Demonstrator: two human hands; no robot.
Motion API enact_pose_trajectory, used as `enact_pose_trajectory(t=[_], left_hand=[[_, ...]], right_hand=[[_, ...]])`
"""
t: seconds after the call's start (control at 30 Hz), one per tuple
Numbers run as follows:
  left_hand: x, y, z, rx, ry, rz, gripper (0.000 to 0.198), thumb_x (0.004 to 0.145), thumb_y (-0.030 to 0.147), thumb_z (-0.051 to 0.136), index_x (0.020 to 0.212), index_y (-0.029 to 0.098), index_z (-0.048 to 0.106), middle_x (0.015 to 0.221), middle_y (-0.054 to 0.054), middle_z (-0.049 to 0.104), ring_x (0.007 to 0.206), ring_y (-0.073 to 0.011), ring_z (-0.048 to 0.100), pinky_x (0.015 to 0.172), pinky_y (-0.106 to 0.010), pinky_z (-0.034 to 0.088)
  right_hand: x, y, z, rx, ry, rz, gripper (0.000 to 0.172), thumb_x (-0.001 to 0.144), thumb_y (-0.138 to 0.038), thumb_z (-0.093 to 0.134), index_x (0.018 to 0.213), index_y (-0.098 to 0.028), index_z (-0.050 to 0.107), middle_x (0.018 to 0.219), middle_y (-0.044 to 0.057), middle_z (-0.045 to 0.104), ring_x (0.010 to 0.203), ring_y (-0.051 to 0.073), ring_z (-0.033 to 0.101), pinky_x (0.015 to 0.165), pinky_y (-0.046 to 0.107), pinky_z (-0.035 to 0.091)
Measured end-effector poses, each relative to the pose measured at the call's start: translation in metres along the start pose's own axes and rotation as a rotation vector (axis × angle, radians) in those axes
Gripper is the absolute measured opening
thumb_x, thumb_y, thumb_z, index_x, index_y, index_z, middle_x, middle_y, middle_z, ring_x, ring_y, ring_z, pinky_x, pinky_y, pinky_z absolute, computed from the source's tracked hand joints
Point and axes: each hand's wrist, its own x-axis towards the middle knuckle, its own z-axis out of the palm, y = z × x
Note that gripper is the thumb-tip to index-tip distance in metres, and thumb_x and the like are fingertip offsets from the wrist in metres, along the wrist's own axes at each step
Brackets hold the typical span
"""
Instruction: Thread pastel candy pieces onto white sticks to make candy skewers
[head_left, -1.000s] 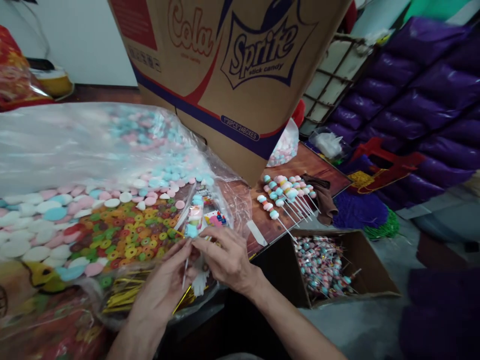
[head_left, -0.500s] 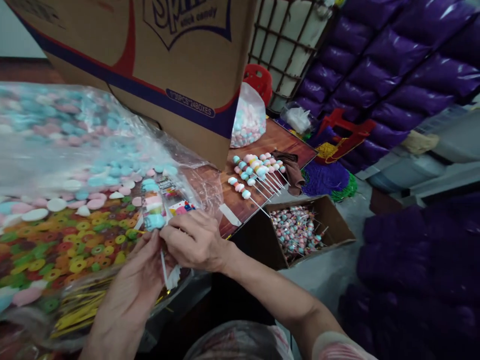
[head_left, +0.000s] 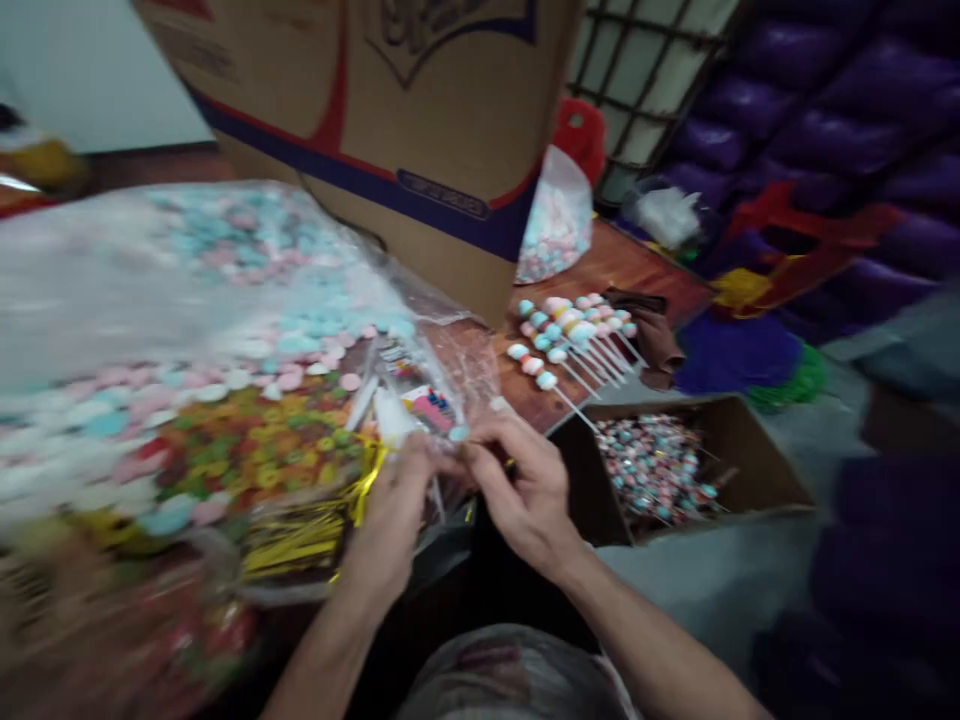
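My left hand (head_left: 394,505) and my right hand (head_left: 521,485) meet at the near edge of the table, both pinched on a wrapped candy stick (head_left: 409,425) in a clear sleeve. A gold twist tie (head_left: 367,480) curls out by my left fingers. The picture is smeared by motion, so the exact grip is hard to see. Just left of my hands lies a big clear bag (head_left: 187,390) of pastel discs and coloured ring candies, with a bundle of gold ties (head_left: 289,545) in front of it.
A large cardboard carton (head_left: 390,130) stands behind. Several finished candy sticks (head_left: 570,345) lie on the wooden table (head_left: 622,275) beside a brown cloth (head_left: 656,335). An open box (head_left: 675,470) of wrapped sticks sits on the floor. Purple sacks (head_left: 825,120) are stacked at right.
The camera swung back to the left. My hands shifted right across the picture and came together, and a gold tie now shows at my left fingers.
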Motion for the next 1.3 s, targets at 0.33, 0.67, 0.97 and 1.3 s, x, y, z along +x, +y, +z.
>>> enact_pose_trajectory(t=[0.33,0.67,0.97,1.3], left_hand=[[-0.017,-0.016,0.030,0.074,-0.317,-0.091,0.020,0.080,0.036,0.072,0.081,0.016,0.071,0.062,-0.001,0.060,0.052,-0.0118,0.052,0.054,-0.025,0.046],[0.078,-0.006,-0.007,0.836,0.310,0.518,0.031,0.078,0.029,0.071,0.107,0.019,0.065,0.097,-0.010,0.062,0.091,-0.0250,0.059,0.081,-0.037,0.046],[0.125,-0.006,-0.041,0.715,0.448,0.316,0.029,0.062,0.018,0.074,0.091,0.019,0.069,0.065,0.000,0.058,0.071,-0.0212,0.059,0.072,-0.032,0.042],[0.086,-0.002,-0.051,0.038,0.257,0.197,0.027,0.064,0.040,0.077,0.073,0.016,0.068,0.063,0.002,0.056,0.048,-0.0070,0.044,0.045,-0.020,0.034]], right_hand=[[-0.070,0.021,-0.030,0.373,-0.016,0.533,0.017,0.091,-0.033,0.060,0.088,-0.023,0.074,0.078,0.005,0.066,0.069,0.019,0.059,0.063,0.032,0.048],[-0.076,0.071,-0.101,0.708,0.725,0.785,0.028,0.070,-0.045,0.078,0.083,-0.021,0.070,0.075,-0.001,0.057,0.053,0.008,0.043,0.054,0.027,0.047],[-0.051,0.052,-0.053,0.587,0.356,0.662,0.026,0.074,-0.038,0.077,0.089,-0.017,0.074,0.065,0.001,0.059,0.058,0.009,0.048,0.051,0.021,0.038],[0.005,0.039,0.046,0.404,-0.113,0.592,0.036,0.086,-0.048,0.062,0.105,-0.017,0.064,0.069,0.000,0.062,0.049,0.011,0.048,0.043,0.024,0.038]])
